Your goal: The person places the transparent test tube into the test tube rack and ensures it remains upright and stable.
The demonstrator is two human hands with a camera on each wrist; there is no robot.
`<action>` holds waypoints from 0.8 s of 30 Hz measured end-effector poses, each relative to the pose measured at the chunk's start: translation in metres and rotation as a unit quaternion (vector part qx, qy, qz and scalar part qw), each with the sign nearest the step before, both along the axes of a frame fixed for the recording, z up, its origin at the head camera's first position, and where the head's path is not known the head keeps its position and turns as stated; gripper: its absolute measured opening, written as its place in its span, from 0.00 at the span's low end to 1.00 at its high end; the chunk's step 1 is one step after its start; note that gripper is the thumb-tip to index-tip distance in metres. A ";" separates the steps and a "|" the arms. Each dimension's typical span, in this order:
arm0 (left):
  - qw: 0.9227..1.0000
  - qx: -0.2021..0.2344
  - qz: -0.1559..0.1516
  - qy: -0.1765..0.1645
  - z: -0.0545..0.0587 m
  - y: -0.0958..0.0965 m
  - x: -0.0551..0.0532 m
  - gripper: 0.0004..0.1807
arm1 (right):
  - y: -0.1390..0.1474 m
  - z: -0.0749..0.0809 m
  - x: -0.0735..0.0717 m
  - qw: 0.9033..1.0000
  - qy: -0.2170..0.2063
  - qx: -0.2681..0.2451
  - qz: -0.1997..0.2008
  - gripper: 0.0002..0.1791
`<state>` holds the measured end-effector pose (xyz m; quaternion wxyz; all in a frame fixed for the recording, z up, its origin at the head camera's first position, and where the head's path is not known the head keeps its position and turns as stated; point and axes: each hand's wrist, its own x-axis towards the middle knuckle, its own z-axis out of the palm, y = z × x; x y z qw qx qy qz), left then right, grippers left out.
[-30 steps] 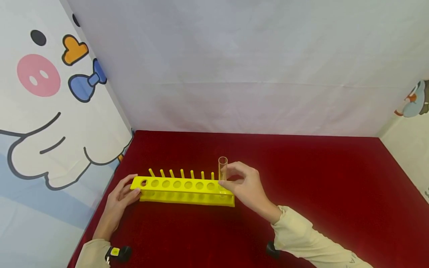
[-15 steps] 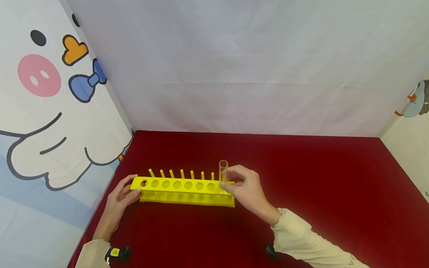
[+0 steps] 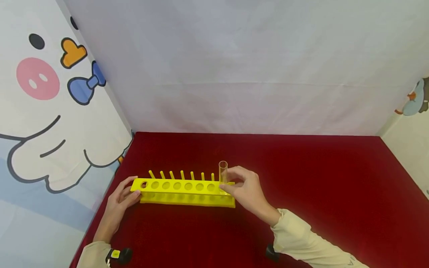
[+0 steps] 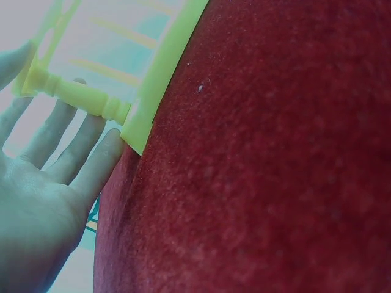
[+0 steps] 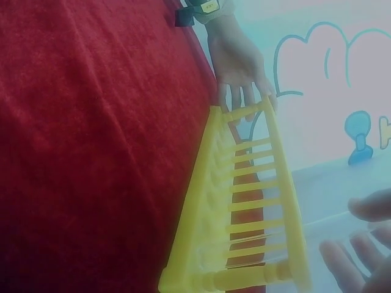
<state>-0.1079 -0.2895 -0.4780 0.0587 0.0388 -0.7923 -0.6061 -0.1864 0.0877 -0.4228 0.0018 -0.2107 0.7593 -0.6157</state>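
Observation:
A yellow test tube rack (image 3: pixel 182 187) stands on the table, with a row of round holes and upright pegs along its back. At its left end my left hand (image 3: pixel 115 204) grips the frame, thumb at the top plate; the left wrist view has the fingers behind the end post (image 4: pixel 82 97). My right hand (image 3: pixel 249 190) pinches a clear glass test tube (image 3: pixel 223 169) between thumb and fingers. The tube is upright in the rightmost hole, its upper part above the top plate. In the right wrist view the tube's lower part shows faintly between the rack's plates.
Dark red cloth (image 3: pixel 318 178) covers the table. A pale curtain (image 3: pixel 234 74) hangs behind its far edge, and a cartoon-printed panel (image 3: pixel 40 119) rises close to the left side. Each wrist wears a small black camera (image 3: pixel 124 255).
The test tube has sunk slightly deeper into the rack, and my right hand has come down with it. My left hand keeps its grip on the rack's left end.

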 end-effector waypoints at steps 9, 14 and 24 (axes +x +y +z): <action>1.000 -0.006 -0.001 -0.009 -0.002 -0.003 -0.003 0.29 | -0.001 -0.001 0.000 1.000 -0.006 0.010 -0.004 0.14; 1.000 -0.008 -0.010 -0.013 0.001 -0.003 -0.006 0.29 | 0.000 0.005 0.003 0.999 -0.030 0.012 -0.002 0.13; 0.986 -0.163 0.001 -0.035 0.009 -0.008 0.006 0.34 | 0.019 0.003 0.005 1.000 -0.026 0.005 0.004 0.17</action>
